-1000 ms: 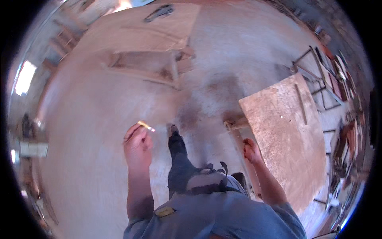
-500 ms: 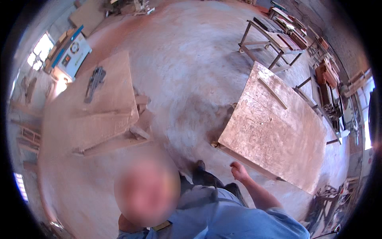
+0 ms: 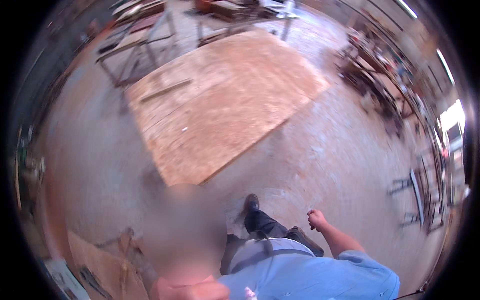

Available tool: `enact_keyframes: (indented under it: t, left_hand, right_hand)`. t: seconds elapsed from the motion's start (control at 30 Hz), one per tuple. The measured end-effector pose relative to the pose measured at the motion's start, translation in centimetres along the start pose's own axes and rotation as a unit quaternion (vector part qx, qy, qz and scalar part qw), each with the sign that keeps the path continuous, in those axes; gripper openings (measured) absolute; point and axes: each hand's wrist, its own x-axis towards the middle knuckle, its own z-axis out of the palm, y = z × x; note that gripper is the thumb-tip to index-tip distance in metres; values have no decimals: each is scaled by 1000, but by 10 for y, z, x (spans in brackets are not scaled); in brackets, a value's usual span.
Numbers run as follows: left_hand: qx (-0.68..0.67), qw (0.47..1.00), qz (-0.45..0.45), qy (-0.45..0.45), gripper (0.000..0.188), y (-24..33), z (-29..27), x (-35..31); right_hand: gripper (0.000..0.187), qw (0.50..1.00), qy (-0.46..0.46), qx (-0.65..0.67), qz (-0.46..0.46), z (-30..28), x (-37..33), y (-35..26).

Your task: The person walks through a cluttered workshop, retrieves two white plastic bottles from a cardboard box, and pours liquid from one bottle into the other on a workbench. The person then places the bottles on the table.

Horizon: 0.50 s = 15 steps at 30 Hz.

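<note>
My right hand (image 3: 316,220) hangs at my side above the floor, its fingers curled in, with nothing visible in it. At the lower edge, skin of my left hand or forearm (image 3: 202,290) shows close to my chest; a blurred patch covers part of it and its fingers cannot be made out. A small pale pink and white thing (image 3: 250,294) lies against my blue shirt nearby, too unclear to name. Ahead of me stands a large wooden table (image 3: 240,95) with a narrow wood strip (image 3: 166,90) on its far left part. Neither hand touches the table.
Behind the table, a metal-framed stand (image 3: 130,42) carries boards, and more dark wood pieces (image 3: 230,10) sit beside it. Cluttered racks (image 3: 380,80) line the right wall, with a dark metal frame (image 3: 417,197) below them. A brown panel (image 3: 100,260) is at the lower left.
My view has turned right, so the table has shifted from the right side to straight ahead. My right hand stays curled at my side. One foot has stepped forward.
</note>
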Motion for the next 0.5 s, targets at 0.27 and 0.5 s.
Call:
enact_keyframes:
  t: [0.27, 0.5]
  left_hand:
    - [-171, 967, 88, -168, 21, -13, 232, 69]
    - [-270, 938, 146, -162, 23, -16, 400, 110]
  right_hand:
    - [24, 972, 10, 217, 93, -65, 51, 120]
    - [27, 946, 73, 296, 111, -164, 83, 125]
